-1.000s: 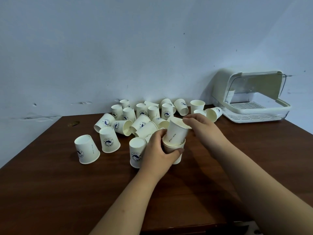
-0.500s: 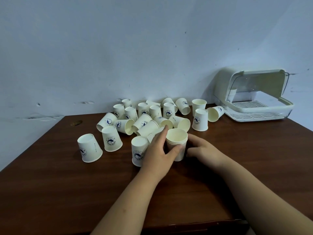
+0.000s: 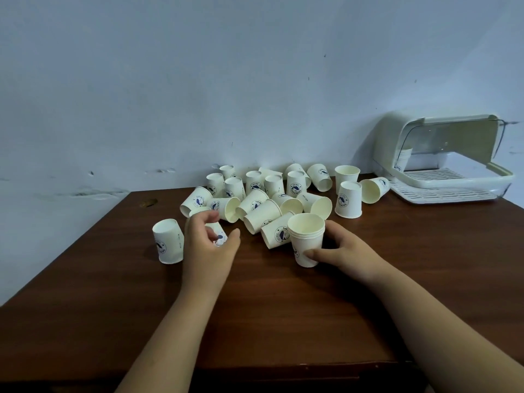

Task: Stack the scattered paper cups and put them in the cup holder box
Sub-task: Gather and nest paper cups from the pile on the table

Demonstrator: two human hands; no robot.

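Stack (image 3: 306, 239): upright on worktop (image 3: 283, 307), mouth up, at front edge of scattered cups (image 3: 256, 204). Right hand (image 3: 344, 252) steadies it, thumb across lower wall, rest behind, unseen. Left hand (image 3: 208, 248): fingers (image 3: 202, 219) and thumb curled round inverted cup (image 3: 219, 236). Recommend: lift clear, turn mouth up, seat squarely; light grip, thin wall likely crushes. Cup holder box (image 3: 442, 171) far right, lid open.

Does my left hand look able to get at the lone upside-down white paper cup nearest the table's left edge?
Probably yes: the upside-down white paper cup stands apart just left of the left hand, nothing between them, though its fingers curl around another inverted white paper cup.
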